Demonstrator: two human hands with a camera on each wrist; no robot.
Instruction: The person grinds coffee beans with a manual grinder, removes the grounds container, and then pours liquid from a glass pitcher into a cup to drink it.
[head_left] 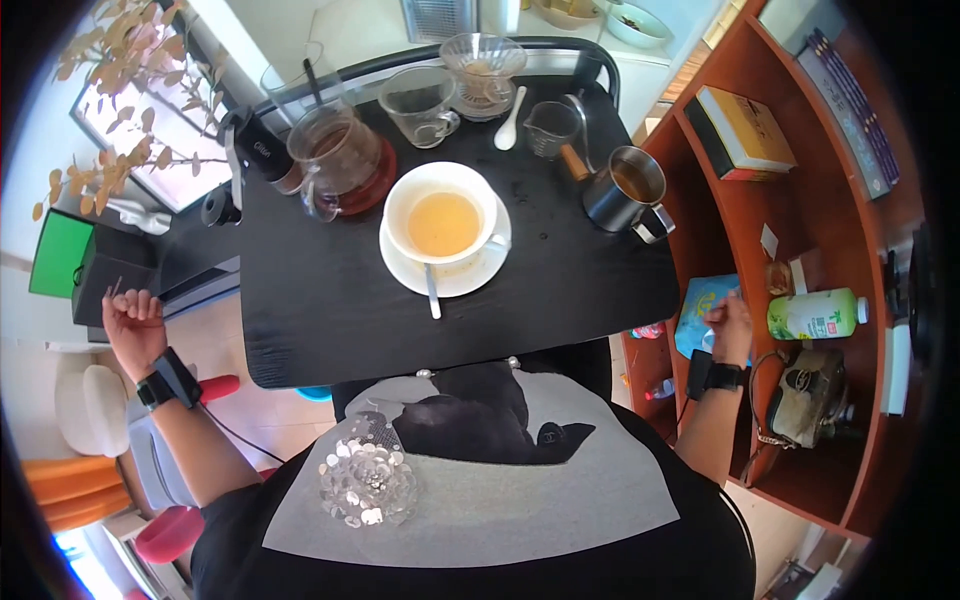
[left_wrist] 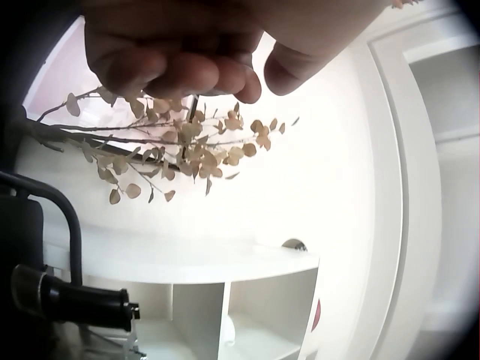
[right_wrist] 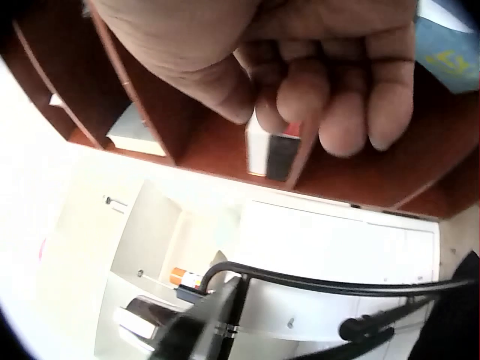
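Note:
My left hand (head_left: 135, 325) is raised to the left of the black table (head_left: 330, 330), fingers loosely curled with nothing in them. On the other side my right hand (head_left: 732, 328) hangs before the shelf, its fingers loosely bent and holding nothing. In the middle of the table a white cup (head_left: 398, 212) of amber liquid stands on a saucer (head_left: 480, 280), with a spoon (head_left: 433, 295) lying at its front. Behind it to the left stands a glass server (head_left: 330, 150) partly full of reddish-brown liquid. A metal pitcher (head_left: 605, 205) with brown liquid is at the right.
Along the back are a glass cup (head_left: 415, 105), a glass dripper (head_left: 483, 60), a white spoon (head_left: 510, 120) and a small glass pitcher (head_left: 552, 128). A black grinder (head_left: 262, 145) stands at the left edge. The brown shelf (head_left: 700, 185) rises on the right with books and a green-labelled bottle (head_left: 815, 315).

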